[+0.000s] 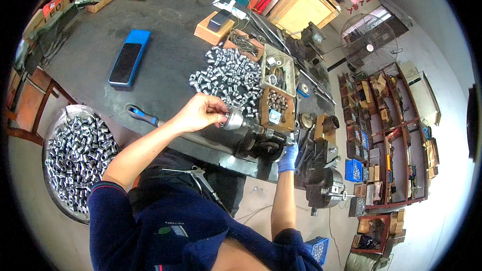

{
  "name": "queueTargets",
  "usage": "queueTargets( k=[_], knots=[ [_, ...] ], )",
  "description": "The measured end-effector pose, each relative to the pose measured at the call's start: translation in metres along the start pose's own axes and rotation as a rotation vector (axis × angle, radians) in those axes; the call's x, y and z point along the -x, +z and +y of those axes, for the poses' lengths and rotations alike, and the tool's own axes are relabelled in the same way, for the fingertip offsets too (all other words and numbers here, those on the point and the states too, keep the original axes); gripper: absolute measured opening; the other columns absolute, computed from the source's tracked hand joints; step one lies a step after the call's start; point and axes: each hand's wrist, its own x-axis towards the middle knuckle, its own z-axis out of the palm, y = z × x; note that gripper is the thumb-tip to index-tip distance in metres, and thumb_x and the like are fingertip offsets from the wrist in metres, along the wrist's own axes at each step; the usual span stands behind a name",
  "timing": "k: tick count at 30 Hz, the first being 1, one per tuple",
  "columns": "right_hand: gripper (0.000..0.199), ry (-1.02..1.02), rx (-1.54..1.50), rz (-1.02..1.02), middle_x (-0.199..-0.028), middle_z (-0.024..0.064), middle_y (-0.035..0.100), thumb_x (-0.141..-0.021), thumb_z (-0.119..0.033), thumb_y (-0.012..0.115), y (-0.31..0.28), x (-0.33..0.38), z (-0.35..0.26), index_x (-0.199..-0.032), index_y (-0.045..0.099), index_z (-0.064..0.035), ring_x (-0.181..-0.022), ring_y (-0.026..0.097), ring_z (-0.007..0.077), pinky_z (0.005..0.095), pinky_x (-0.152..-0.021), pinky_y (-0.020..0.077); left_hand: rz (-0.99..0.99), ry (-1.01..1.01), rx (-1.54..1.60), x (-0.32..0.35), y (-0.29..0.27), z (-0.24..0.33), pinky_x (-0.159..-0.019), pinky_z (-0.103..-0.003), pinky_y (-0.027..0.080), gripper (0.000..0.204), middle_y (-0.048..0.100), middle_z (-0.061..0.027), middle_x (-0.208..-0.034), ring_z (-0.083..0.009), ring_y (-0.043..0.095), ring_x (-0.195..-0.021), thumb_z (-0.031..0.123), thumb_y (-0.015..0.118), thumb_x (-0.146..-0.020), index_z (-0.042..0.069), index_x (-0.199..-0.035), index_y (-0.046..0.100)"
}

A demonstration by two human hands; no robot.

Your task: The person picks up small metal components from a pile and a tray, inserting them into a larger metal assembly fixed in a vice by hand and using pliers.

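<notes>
Navy shirt (165, 236) right up close, filling the bottom of the view, and both forearms reach out from it! Up at the left hand (203, 113), it's bare, fingers narrow, thumb and fingertips pinching the left end of a round metal piece (234, 118); anything smaller between them is too small to tell. That piece sits at the left end of a dark machine (261, 146), right along the near edge of the table (170, 12). Over to the right hand (287, 158), in a blue glove, up against the machine's other end; its fingers are partly hidden, so I can't tell how tightly they close.

Just beyond the left hand, what a heap of shiny metal fittings (228, 74)! Right of it, a cardboard box (284, 127) of brownish parts, and behind that a pale tray (264, 62) with rings in it. A dark-handled tool (142, 115) lies near the left forearm, and a blue-and-black case (129, 61) lies farther up the table.

Swing left, below the table edge: a big round pan (75, 108) loaded with more fittings! Out on the far right, a tall shelf (394, 140) packed with boxes, and above it a large round fan (369, 47).
</notes>
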Motion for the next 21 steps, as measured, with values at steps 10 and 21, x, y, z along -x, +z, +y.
queueTargets(
  k=[10, 21],
  knots=[
    [0.03, -0.341, -0.158, 0.023, -0.048, -0.0033, 0.04, -0.089, -0.032, 0.049, 0.064, 0.017, -0.073, -0.076, 0.055, -0.0057, -0.036, 0.033, 0.0054, 0.0205, -0.029, 0.0234, 0.029, -0.125, -0.074, -0.002, 0.001, 0.006, -0.05, -0.025, 0.048, 0.022, 0.059, -0.0085, -0.068, -0.0134, 0.058, -0.058, 0.015, 0.059, -0.084, -0.007, -0.083, 0.06],
    [0.026, -0.082, -0.167, 0.146, -0.054, 0.0017, 0.048, -0.086, -0.029, 0.05, 0.008, 0.062, -0.01, -0.078, 0.058, -0.0053, -0.039, 0.039, 0.0102, 0.0219, -0.03, 0.0258, 0.02, -0.146, 0.117, 0.001, -0.002, 0.003, -0.052, -0.026, 0.049, 0.023, 0.06, -0.0097, -0.068, -0.015, 0.059, -0.059, 0.016, 0.061, -0.082, -0.006, -0.086, 0.059]
  ],
)
